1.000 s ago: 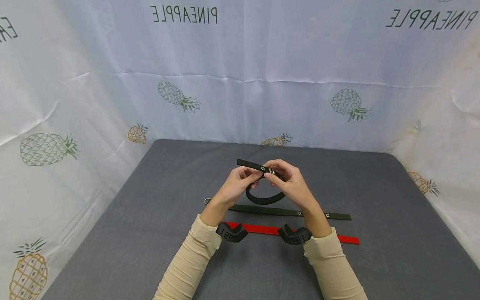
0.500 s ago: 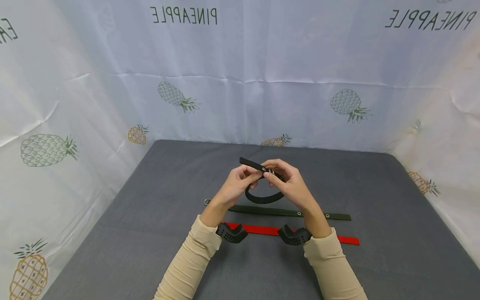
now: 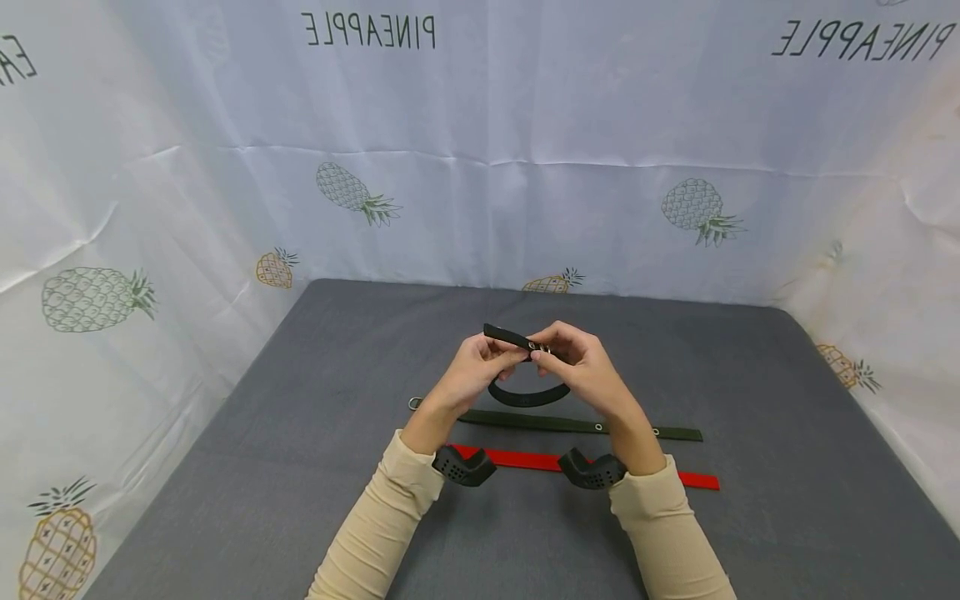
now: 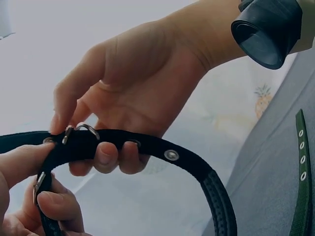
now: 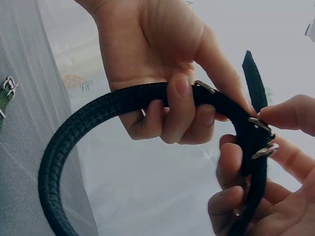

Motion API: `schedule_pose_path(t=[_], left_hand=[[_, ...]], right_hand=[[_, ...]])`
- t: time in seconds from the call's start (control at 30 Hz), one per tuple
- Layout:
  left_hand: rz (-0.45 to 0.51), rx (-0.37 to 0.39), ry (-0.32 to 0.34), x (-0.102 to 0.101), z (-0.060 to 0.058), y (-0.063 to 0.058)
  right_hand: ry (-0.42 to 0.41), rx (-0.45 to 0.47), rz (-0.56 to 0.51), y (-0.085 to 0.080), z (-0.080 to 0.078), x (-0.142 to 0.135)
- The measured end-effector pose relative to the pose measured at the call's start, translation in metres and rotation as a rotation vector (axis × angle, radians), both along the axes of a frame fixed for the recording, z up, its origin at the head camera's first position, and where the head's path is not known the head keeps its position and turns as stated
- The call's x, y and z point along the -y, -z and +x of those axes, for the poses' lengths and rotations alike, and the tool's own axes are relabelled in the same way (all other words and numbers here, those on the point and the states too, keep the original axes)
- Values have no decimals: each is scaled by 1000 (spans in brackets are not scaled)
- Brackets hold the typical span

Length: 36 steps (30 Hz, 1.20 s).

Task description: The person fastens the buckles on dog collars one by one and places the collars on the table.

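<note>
A black collar (image 3: 528,399), bent into a loop, is held up above the table by both hands. My left hand (image 3: 480,367) pinches the strap on the left of the loop. With thumb and fingertips my right hand (image 3: 588,362) grips the collar at its metal buckle (image 5: 261,127). A D-ring (image 5: 265,151) sits beside the buckle. The strap passes through the buckle, and its pointed free end (image 5: 252,73) sticks out past it, towards the left in the head view. Metal-rimmed eyelets (image 4: 171,155) show along the strap.
Behind the hands' wrists, a dark green collar (image 3: 525,420) with eyelets and a ring lies across the grey table (image 3: 337,358). A red strap (image 3: 517,458) lies parallel, nearer the body, partly covered by the wrist cameras. A pineapple-print curtain (image 3: 487,217) surrounds the table.
The strap's free end has shifted slightly right and dipped, and the collar's buckle section has turned a little. Both hands keep their grip; the right hand has moved slightly.
</note>
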<state>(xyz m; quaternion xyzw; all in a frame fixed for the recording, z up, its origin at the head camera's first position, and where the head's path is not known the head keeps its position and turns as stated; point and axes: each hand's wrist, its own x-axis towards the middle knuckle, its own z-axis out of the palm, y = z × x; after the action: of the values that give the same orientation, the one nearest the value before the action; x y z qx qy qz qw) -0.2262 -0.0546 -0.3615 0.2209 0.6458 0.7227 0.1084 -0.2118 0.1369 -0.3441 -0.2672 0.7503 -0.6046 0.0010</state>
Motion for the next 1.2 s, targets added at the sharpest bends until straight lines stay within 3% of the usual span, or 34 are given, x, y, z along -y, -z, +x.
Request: schedule_pose_path(t=[0.23,0.47,0.87,1.2], left_hand=[[-34,7,12,1,-1,-1],[-105,-60,27,2,2,-4],[-128,-181,-28,5,6,-4],[-118,-191,-58,6,3,-6]], right_hand=[[11,26,33,0,-3,-4],[33,52,-12,0,-1,-4],[-27,64,-101,3,3,-7],[-36,77,-161,-1,1,-8]])
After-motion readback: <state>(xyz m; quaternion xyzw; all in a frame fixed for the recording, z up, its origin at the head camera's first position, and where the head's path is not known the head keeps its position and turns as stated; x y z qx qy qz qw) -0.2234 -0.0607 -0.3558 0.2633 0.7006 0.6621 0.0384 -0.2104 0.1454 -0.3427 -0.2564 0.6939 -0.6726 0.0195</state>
